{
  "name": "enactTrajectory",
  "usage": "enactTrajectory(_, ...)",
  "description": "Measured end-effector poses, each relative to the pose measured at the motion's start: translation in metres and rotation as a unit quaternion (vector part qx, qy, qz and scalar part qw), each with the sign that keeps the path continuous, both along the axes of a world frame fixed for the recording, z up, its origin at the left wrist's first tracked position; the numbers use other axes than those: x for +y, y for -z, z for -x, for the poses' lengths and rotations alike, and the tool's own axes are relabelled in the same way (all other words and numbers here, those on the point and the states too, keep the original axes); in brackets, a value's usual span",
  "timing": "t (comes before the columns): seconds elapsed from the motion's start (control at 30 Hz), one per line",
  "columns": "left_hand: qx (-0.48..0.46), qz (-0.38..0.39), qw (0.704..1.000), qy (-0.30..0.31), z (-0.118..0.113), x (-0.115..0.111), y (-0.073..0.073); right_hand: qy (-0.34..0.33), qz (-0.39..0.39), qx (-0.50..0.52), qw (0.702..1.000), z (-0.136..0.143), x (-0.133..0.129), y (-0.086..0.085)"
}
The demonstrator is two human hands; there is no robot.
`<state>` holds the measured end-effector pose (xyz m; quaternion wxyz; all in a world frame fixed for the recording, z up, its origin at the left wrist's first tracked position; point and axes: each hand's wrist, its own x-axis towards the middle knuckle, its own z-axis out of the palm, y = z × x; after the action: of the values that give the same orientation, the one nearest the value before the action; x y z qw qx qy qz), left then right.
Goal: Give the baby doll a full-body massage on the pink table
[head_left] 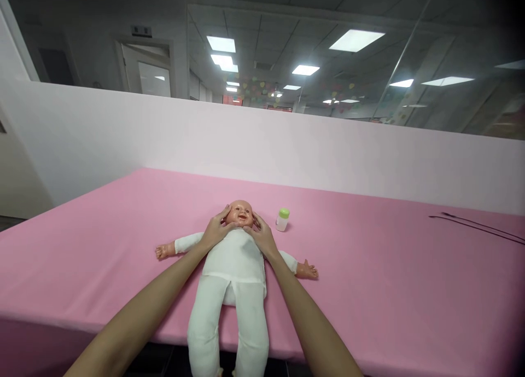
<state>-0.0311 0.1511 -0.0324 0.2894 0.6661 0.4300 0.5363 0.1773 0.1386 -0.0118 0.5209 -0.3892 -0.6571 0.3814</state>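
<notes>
A baby doll in white clothes lies on its back on the pink-covered table, arms spread wide and legs reaching over the front edge. My left hand cups one side of its head, thumb at the chin and fingers along the cheek. On the other side of the head, my right hand rests the same way, so the head sits between both palms. Just right of the head stands a small clear bottle with a green lid, touched by neither hand.
Two thin dark cords or rods lie at the table's far right. A low white wall runs along the back edge, with glass above it. Behind the glass are a door and lit ceiling panels.
</notes>
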Motion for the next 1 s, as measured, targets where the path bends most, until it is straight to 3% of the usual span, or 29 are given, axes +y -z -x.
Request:
enactTrajectory(0.23, 0.014, -0.051, 0.999, -0.014, 0.001, -0.001, -0.003, 0.006, -0.002, 0.015, 1.0, -0.005, 0.007, -0.001)
enactTrajectory(0.47, 0.017, -0.012, 1.0, -0.014, -0.002, -0.01, -0.007, 0.019, 0.002, -0.014, 1.0, 0.002, 0.003, 0.002)
enactTrajectory(0.63, 0.033, -0.03, 0.999, -0.019, 0.001, -0.008, -0.004, -0.01, 0.017, 0.021, 1.0, -0.003, 0.009, 0.003)
enactTrajectory(0.77, 0.034, -0.048, 0.998, -0.026, 0.001, -0.008, -0.007, 0.005, 0.013, 0.034, 0.999, -0.004, 0.008, -0.001)
enactTrajectory(1.0, 0.05, -0.013, 0.997, -0.049, 0.0, -0.017, -0.012, 0.017, 0.011, -0.012, 1.0, 0.005, 0.0, -0.002)
